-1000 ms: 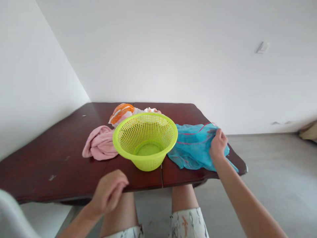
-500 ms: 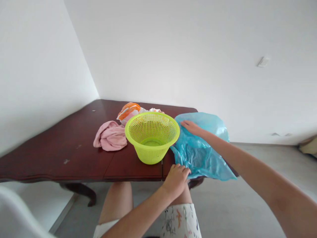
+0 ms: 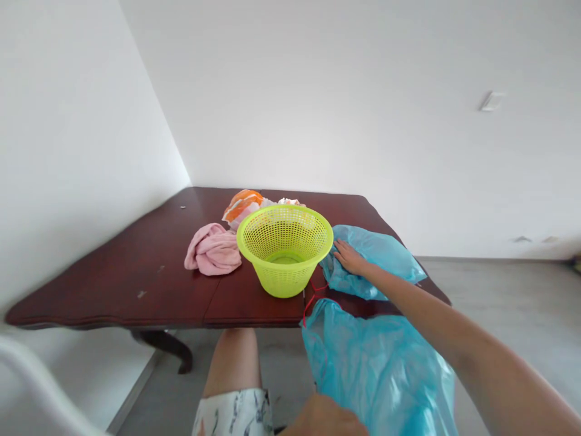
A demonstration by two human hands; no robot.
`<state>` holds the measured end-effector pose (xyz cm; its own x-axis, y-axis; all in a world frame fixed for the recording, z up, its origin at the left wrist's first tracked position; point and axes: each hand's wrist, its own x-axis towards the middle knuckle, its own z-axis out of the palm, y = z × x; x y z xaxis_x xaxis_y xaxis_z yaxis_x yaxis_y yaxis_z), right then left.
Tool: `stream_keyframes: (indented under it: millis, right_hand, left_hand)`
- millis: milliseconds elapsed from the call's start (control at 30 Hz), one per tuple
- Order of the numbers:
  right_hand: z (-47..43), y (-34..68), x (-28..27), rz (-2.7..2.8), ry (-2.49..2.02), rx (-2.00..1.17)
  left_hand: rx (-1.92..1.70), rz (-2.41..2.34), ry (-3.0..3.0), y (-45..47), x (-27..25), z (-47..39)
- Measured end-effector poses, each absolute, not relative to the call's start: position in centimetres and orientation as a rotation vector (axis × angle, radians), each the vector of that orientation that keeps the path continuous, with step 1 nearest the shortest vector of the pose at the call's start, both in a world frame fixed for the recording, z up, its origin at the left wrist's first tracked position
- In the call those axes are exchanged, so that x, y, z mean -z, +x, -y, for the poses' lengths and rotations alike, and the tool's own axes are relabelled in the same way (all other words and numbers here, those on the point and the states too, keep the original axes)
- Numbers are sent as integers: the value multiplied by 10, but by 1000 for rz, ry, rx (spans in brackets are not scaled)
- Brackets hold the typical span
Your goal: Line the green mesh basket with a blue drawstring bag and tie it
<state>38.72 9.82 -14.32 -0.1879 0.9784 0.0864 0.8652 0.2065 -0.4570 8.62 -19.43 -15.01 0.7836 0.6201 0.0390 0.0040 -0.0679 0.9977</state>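
Fingers spread, my right hand (image 3: 350,258) lies flat on a crumpled blue plastic bag (image 3: 385,245) at the right side of the table. A second part of blue plastic, a bag with red drawstring (image 3: 381,369), hangs over the front edge toward my lap. At the bottom edge of the view my left hand (image 3: 324,418) is closed at this hanging bag; its fingertips are blurred and partly cut off. Left of the bags, a yellow-green plastic basket (image 3: 285,281) stands upright, with only its mesh wall and base showing inside.
A bunched pink cloth (image 3: 213,249) lies left of the basket. Behind it sit an orange and white plastic bag (image 3: 242,206) and a patterned white item (image 3: 290,201). The dark red wooden table (image 3: 149,260) backs onto white walls.
My left hand has drawn blue plastic down off the table toward my lap. The plastic now shows as two parts, with red drawstring between them. My right hand has stayed pressed on the rear part.
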Motion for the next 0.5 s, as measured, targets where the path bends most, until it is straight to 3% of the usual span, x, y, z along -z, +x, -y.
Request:
stream_keyframes:
  millis: [267,500]
  right_hand:
    - [-51,375,75,1986,-1570,-445]
    - [173,309,-6,1807,-1224,-522]
  left_hand:
    - [-626,-787,1401,42,93,188]
    - [-842,-955,501,45,69,186]
